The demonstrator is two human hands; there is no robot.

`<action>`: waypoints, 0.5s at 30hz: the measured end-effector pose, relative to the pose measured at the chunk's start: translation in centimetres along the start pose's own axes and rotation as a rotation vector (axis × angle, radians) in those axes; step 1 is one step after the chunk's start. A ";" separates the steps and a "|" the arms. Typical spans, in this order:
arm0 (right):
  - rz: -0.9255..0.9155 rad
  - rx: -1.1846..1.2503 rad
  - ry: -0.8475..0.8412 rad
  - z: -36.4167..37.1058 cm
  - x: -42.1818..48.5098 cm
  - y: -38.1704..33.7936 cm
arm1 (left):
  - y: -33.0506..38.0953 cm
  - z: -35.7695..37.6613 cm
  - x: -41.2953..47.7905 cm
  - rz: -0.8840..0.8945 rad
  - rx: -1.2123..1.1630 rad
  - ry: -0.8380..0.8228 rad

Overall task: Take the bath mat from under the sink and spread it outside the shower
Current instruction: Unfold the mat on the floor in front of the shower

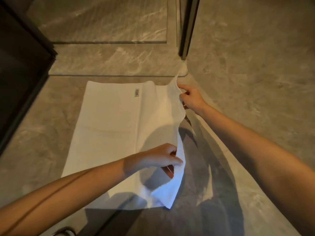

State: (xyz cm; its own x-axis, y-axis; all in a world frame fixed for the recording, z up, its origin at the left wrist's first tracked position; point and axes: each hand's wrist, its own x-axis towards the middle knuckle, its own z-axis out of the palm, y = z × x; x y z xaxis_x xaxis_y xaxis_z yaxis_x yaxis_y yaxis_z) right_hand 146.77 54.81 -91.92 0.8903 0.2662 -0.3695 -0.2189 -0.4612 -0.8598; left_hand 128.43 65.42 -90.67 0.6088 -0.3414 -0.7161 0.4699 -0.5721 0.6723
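Head view: bath mat [109, 126] mostly laid on floor [238, 65]; right flap, pinched by left hand [158, 157] and right hand [189, 97], not yet unfolded.

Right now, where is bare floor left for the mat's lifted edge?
Bare floor lies right of the mat, up to the door frame. Both hands crowd that edge. The dark cabinet hems the left.

Left hand [159, 158] pinching; right hand [190, 97] pinching, outstretched
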 end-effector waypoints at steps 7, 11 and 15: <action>-0.026 -0.035 0.081 -3.9 0.7 5.6 | 1.1 4.4 4.9 -0.030 0.197 -0.002; -0.016 -0.044 0.096 -4.4 0.5 7.0 | 0.9 5.1 5.7 -0.067 0.040 0.007; 0.041 -0.128 0.113 -3.9 0.9 8.4 | 0.3 5.6 6.2 -0.088 -0.149 -0.007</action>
State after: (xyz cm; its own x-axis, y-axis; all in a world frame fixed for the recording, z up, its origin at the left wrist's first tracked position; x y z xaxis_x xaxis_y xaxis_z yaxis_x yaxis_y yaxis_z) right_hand 147.24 47.90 -98.13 0.9225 0.1513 -0.3551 -0.2099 -0.5755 -0.7904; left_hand 128.80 58.95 -95.91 0.5572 -0.3004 -0.7741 0.6110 -0.4829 0.6272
